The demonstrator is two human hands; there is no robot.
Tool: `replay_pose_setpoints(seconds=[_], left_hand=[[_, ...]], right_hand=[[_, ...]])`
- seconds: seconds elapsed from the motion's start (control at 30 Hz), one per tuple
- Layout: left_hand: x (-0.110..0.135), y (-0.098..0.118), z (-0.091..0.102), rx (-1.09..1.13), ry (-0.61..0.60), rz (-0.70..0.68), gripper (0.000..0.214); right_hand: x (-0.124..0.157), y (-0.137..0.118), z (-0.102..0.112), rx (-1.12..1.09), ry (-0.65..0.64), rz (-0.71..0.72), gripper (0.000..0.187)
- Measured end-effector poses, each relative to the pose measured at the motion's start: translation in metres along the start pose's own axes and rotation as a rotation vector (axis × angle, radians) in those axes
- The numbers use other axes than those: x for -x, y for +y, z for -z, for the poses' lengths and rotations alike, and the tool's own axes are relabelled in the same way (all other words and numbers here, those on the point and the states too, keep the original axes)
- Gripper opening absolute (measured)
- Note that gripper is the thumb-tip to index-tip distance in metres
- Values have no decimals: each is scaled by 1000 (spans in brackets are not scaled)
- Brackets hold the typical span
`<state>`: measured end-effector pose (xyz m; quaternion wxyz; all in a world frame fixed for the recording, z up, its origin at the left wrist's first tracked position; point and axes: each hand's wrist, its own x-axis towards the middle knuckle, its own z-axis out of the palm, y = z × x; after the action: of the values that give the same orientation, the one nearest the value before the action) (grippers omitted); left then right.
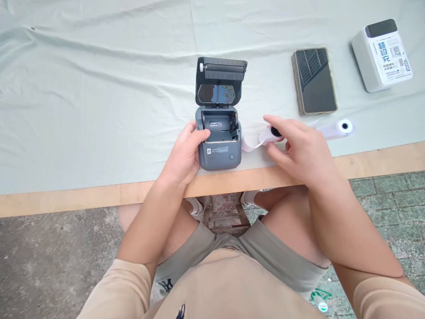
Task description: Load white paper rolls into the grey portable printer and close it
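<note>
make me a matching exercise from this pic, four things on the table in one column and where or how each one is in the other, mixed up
Things
1. grey printer
2. paper roll
3. phone
4. white device

States
A. flat on the cloth, dark screen up
B. farthest right, beyond the phone
C. lid up, left hand gripping its side
D. pinched in the right hand, loose end trailing toward the printer

Pairs: 1-C, 2-D, 3-A, 4-B
</note>
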<state>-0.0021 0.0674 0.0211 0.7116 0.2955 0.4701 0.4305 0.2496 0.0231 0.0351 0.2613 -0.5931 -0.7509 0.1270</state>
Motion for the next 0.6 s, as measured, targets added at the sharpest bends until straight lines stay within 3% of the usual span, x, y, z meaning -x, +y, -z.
replay_pose_setpoints(seconds=[0.1,0.2,0.27,0.4,0.47,0.6], left_hand=[[0,2,-1,3,-2,10,29],[1,3,-1,1,-15,24,29],[1,4,-1,-8,-21,29,28],[0,4,1,-4,-27,38,30],[0,5,1,6,-32,48,30],[1,6,1,-3,-31,52,27]], right_hand=[[6,-7,23,-132,126,-56,63],[11,8,50,-205,458,-98,51],[12,29,60,-160,400,-132,57],[12,62,59,-59,46,-397,75],[13,65,56,-58,24,-460,73],[21,63,59,-54,26,-403,75]])
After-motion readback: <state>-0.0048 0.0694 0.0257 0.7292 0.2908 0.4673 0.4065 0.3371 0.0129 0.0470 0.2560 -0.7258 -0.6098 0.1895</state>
